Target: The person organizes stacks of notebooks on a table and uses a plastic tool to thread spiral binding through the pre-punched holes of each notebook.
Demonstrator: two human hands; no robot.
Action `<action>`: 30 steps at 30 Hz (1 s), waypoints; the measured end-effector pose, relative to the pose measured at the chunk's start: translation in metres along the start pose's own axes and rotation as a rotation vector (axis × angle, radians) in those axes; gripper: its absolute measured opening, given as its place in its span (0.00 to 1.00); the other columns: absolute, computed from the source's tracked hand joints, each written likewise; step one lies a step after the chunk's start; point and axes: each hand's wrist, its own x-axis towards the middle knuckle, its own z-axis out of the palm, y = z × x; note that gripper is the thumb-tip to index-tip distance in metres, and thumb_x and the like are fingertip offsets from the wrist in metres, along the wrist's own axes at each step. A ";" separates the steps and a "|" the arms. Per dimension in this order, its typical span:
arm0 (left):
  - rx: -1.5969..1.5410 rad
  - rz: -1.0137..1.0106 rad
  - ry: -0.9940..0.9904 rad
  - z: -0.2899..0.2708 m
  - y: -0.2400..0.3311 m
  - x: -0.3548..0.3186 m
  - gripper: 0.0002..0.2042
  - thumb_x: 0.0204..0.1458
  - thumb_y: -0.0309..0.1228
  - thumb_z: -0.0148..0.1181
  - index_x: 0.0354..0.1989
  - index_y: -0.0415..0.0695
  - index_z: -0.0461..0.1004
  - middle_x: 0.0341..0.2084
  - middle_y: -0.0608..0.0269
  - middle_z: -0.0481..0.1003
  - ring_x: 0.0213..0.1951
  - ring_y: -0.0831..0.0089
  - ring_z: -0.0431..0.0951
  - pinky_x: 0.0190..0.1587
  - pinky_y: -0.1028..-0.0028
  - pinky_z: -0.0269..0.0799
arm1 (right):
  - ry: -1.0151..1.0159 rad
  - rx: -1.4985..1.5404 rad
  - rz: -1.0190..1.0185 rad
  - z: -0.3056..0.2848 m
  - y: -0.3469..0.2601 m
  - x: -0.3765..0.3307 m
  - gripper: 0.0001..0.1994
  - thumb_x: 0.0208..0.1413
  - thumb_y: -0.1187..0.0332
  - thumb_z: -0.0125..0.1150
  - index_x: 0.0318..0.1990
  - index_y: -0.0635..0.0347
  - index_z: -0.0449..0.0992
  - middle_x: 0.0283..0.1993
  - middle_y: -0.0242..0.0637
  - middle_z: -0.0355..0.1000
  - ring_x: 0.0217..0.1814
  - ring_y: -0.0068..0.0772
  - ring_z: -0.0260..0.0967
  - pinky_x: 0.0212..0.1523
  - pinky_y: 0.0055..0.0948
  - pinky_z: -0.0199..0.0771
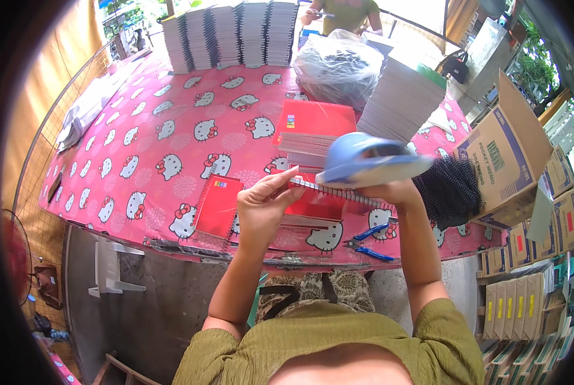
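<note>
Hands: left hand point(261, 208) and right hand point(396, 192) both pinch the spiral notebook point(328, 196).
Risk: wire coil may snag or slip.
Cause: light fingertip grip above the tabletop point(171, 115).

pink-clothed table point(171, 102), concrete floor point(171, 301), daylight

Table point(139, 128) covered in pink cat-print cloth. Noted on it: red notebook point(217, 205) near front edge, blue-handled pliers point(369, 244) at front right, white notebook stacks point(232, 33) along far edge, bagged bundle point(338, 67) far right.
</note>
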 end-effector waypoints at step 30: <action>0.614 0.599 -0.104 0.026 -0.004 -0.045 0.10 0.39 0.15 0.72 0.28 0.37 0.75 0.33 0.53 0.80 0.37 0.64 0.80 0.37 0.72 0.76 | 0.040 -0.890 0.209 0.045 0.014 -0.161 0.24 0.51 0.55 0.66 0.50 0.60 0.73 0.49 0.43 0.66 0.55 0.49 0.60 0.56 0.50 0.58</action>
